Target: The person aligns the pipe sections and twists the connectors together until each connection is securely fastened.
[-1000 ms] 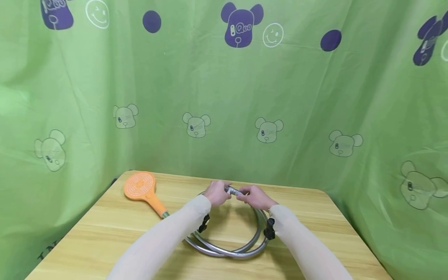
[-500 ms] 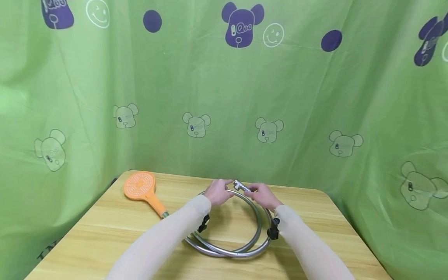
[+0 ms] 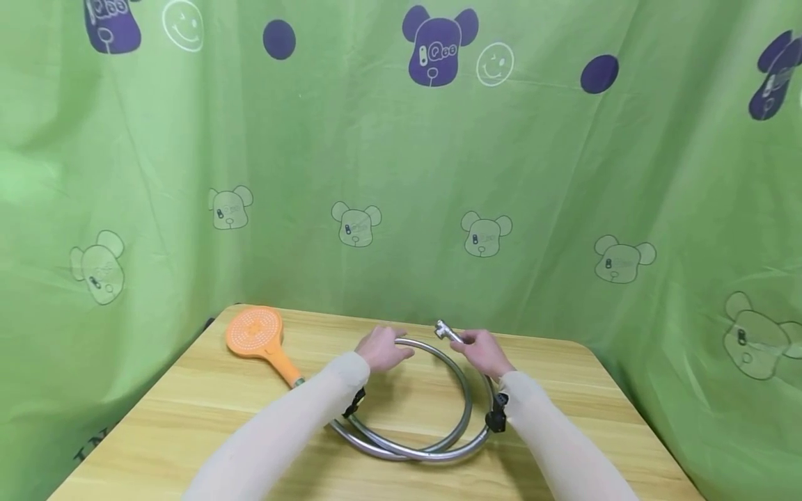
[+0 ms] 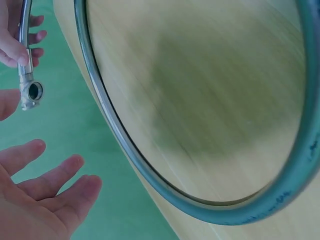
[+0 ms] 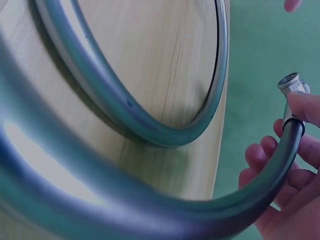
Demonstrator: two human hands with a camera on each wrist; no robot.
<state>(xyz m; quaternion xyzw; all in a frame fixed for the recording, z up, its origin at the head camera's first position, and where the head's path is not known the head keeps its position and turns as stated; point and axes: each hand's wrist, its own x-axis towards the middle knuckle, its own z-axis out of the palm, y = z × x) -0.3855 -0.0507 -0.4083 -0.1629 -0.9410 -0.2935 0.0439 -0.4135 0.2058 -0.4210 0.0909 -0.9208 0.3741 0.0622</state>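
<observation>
My right hand (image 3: pixel 484 353) pinches a coiled metal shower hose (image 3: pixel 432 457) just below its end, thumb against fingers. From that end a small chrome tee-shaped fitting (image 3: pixel 442 330) sticks out past the fingertips; in the left wrist view its round opening (image 4: pixel 35 90) faces the camera. My left hand (image 3: pixel 381 349) hovers beside the far side of the hose loop, fingers spread and holding nothing, as the left wrist view shows of its fingers (image 4: pixel 60 182). At the hose's other end, an orange shower head (image 3: pixel 253 332) lies face up, left of my left arm.
Everything lies over a wood-grain table (image 3: pixel 551 417) with rounded far corners. A green curtain (image 3: pixel 401 153) printed with bear heads hangs close behind and along both sides. The hose loops cross near the front, between my forearms.
My right hand has drawn the fitting rightward, away from my left hand. My left hand, earlier at the fitting, has let go and shifted slightly left with fingers spread.
</observation>
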